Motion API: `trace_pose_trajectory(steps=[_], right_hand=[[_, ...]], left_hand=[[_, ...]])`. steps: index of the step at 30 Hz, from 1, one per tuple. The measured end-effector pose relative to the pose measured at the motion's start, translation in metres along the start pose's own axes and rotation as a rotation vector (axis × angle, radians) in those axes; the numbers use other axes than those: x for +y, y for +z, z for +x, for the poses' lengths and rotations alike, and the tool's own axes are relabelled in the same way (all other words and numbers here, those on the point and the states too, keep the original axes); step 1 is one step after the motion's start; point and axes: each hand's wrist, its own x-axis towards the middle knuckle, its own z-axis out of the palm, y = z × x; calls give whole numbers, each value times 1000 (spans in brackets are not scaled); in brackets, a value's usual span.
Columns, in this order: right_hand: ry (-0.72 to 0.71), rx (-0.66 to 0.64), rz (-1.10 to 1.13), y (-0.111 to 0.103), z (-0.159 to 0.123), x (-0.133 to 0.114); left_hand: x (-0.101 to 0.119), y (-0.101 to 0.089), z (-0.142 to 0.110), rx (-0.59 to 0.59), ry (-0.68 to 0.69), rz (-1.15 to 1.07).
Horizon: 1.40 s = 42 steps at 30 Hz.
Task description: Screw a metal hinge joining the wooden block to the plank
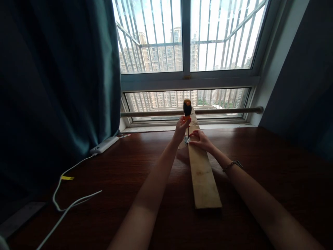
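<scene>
A screwdriver point(187, 108) with a black and orange handle stands upright, its shaft pointing down at a small metal hinge point(186, 140). My left hand point(180, 128) is closed around the lower end of the handle. From the other side, my right hand point(201, 140) has its thumb and forefinger at the hinge, close to the screwdriver's tip. Any screw under the tip is too small to make out. The hinge lies at the left edge of a long wooden board point(204, 177), and a second wooden piece point(182, 144) shows beneath my left hand.
The board lies on a dark reddish-brown tabletop point(156, 166), its far end towards a barred window. On the left, a white power strip point(105, 145) trails a white cable point(56, 194) with a yellow tag. A dark curtain point(104, 86) hangs beside it. A horizontal rail point(229, 110) crosses behind.
</scene>
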Motion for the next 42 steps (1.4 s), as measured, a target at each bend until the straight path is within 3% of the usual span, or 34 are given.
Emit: trace_pose_trajectory(steps=[5,13,20,26,31,36,38,42], right_hand=[[-18,10,-21,-1,0,0],[0,6,1,2,2,7],[7,8,35,2,0,4],[15,5,26,2,0,1],[9,24,11,3,1,-1],[-28,22,-15,2,0,-2],[-28,19,-10,2,0,-1],[-24,26,7,3,1,2]], left_hand=[[7,-7,2,-68,42,133],[9,2,2,-139,41,96],[2,7,-1,-22,81,112],[5,5,1,7,-38,80],[11,3,3,82,43,185],[15,-3,2,140,67,133],[18,-6,3,99,49,101],[22,-17,5,-108,6,53]])
